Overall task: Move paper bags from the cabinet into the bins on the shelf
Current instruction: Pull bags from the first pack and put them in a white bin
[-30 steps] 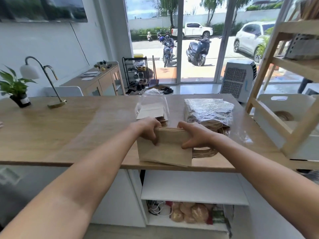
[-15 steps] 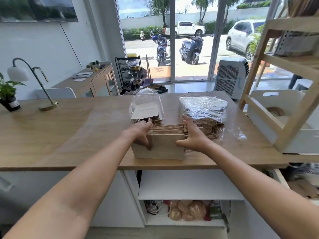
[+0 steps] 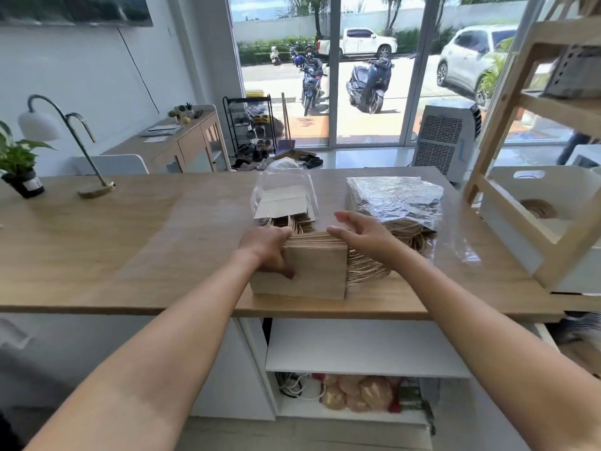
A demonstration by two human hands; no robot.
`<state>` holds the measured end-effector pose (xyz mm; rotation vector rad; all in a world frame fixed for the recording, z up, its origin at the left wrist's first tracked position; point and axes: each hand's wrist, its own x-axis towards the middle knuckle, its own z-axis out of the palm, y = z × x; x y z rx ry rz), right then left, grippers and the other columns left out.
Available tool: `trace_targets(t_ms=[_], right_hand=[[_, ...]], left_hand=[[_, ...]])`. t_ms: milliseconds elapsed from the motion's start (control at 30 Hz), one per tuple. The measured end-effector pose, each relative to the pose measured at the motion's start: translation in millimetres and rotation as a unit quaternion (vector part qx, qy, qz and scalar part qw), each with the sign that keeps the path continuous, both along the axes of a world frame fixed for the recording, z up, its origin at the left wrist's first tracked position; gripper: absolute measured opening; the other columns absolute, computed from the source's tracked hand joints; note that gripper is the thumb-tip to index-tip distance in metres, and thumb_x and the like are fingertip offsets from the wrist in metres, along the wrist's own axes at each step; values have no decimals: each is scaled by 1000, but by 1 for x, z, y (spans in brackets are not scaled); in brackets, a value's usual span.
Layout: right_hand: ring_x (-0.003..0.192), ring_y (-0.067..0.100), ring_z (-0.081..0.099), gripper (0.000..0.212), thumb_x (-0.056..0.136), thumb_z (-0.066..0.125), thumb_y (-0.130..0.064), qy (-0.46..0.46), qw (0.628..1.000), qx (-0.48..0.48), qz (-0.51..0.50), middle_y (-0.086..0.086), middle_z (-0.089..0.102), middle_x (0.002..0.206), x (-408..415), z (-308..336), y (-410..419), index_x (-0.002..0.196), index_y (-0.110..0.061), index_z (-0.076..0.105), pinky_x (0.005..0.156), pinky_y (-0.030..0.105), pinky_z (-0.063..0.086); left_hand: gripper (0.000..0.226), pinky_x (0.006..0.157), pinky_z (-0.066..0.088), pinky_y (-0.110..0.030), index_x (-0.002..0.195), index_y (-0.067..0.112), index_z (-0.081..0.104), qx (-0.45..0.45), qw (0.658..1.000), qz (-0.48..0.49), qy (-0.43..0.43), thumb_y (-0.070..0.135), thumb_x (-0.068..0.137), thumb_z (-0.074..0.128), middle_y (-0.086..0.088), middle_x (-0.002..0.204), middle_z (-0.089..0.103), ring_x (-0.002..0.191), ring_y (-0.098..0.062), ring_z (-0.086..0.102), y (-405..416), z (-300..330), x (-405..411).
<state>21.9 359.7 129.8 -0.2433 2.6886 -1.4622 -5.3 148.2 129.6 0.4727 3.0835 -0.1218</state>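
Hands first: we've got both arms stretched out over the near edge of the wooden counter (image 3: 130, 242), forearms coming in from the bottom corners and meeting at a stack of brown paper bags (image 3: 312, 271) standing on edge near the counter's front. Our left hand (image 3: 266, 252) is clamped on the stack's left end, fingers hooked over the top edges and thumb pressed flat on the near face, so that one's got a proper hold. Our right hand (image 3: 364, 237) sits at the stack's right end with the palm angled down and the fingers spread loose; the fingertips reach over the top edge, but it isn't closed on anything. Twisted paper handles (image 3: 367, 271) spill out to the right of the stack, under our right wrist.

Just behind the stack there's a clear plastic sleeve (image 3: 284, 193) with more bags in it, and to its right a crinkly wrapped bundle (image 3: 395, 198) with handles poking out the near side. Over on the right, the wooden shelf (image 3: 507, 102) holds a white bin (image 3: 514, 222) at counter level, well apart from the stack.
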Motion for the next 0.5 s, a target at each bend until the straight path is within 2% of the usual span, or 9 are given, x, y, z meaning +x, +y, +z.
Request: trace_targets(t_ms=[67,200,333,433,500], right_hand=[[124,12,52,65,82,69,-46,-55,995,55,65,-1,56,137,-10,6,9,139,-17,52,108,25,36],[104,12,65,45,75,76,-46,-99,982,107,123,-4,73,109,-24,9,9,114,-23,72,98,28,49],[87,9,64,28,75,76,-44,-99,987,70,106,0,75,95,-28,0,9,94,-23,78,87,26,51],[86,13,64,30,72,77,-47,-111,989,47,86,4,75,91,-32,-4,8,87,-21,80,86,30,52],[86,16,63,39,74,75,-49,-117,989,51,76,10,75,96,-34,-4,7,92,-14,79,90,35,52]], left_hand=[[70,82,48,-32,105,23,52,-4,1000,-1,4,61,54,81,-1,118,64,110,-25,60,0,-1,1],[72,82,49,-32,103,21,51,-12,1000,1,6,65,53,79,-3,116,64,109,-25,61,-2,-3,3],[70,81,48,-30,100,22,50,-12,1000,10,13,66,53,78,-2,115,65,107,-25,62,-4,-3,5],[69,82,48,-31,99,22,50,-8,1000,14,13,66,53,78,-1,116,65,107,-24,62,-4,-4,6],[68,82,47,-31,99,22,50,-6,1000,16,12,66,54,78,-1,117,64,108,-24,61,-4,-5,8]])
